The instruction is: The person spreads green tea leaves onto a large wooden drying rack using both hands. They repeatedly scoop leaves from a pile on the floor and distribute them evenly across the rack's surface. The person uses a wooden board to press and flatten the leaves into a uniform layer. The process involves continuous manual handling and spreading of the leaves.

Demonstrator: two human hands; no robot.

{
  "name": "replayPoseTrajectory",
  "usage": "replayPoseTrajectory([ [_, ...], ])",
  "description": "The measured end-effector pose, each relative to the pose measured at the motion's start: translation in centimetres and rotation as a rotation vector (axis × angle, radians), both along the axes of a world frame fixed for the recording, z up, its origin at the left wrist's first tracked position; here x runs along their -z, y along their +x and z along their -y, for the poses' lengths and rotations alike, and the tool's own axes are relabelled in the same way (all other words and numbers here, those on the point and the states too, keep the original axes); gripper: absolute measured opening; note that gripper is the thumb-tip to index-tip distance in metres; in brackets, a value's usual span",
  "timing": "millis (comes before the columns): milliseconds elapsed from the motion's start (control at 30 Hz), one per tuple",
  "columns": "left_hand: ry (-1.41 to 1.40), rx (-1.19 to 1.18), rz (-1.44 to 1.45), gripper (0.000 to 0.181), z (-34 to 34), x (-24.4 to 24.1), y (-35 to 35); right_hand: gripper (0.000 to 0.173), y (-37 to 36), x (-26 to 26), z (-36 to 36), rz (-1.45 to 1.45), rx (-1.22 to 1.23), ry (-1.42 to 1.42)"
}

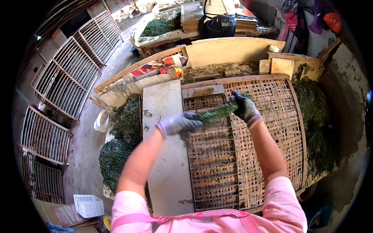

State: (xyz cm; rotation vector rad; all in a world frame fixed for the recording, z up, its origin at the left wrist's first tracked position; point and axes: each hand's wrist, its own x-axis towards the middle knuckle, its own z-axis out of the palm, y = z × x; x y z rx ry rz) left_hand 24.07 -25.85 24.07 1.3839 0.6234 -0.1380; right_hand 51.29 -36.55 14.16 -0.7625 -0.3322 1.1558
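A strand bundle of wet, dark green leafy material, seaweed by its look [217, 114], is stretched between my two gloved hands. My left hand [186, 123], in a grey glove, grips its left end over the edge of a smooth pale board [167, 163]. The right end is in my right hand [244, 106], gloved in black and grey, above a woven bamboo mat [268, 139] with a wooden frame. A few green scraps cling to the board. Below the bundle, slats and weave show at the mat's left part. A short flat wooden block [203, 91] lies at the mat's far edge.
Heaps of green material lie left [113, 160] and right [314, 125] of the mat. Wooden boards [233, 51] wall the far side. Slatted racks [67, 78], a white bucket [101, 121] and a white plastic crate [89, 205] stand left. A person [220, 17] is at another table beyond.
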Motion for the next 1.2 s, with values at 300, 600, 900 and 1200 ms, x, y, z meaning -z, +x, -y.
replayPoseTrajectory([
  [300,1.469,-0.3,-0.357,0.056,-15.3,12.5,1.0,0.029,-0.7,11.7,-13.4,0.786,0.19,-0.383],
  [600,1.629,-0.446,-0.043,0.038,-9.2,18.6,8.2,0.024,14.8,16.3,-3.2,1.134,0.334,-0.72],
  [900,1.63,-0.561,-0.222,0.024,-9.8,17.5,5.5,0.024,5.6,3.9,-7.6,1.757,0.361,-0.449],
  [1200,1.495,-0.438,0.305,0.035,-16.4,16.2,-8.4,0.025,-3.7,10.5,-11.5,1.776,0.322,-0.594],
])
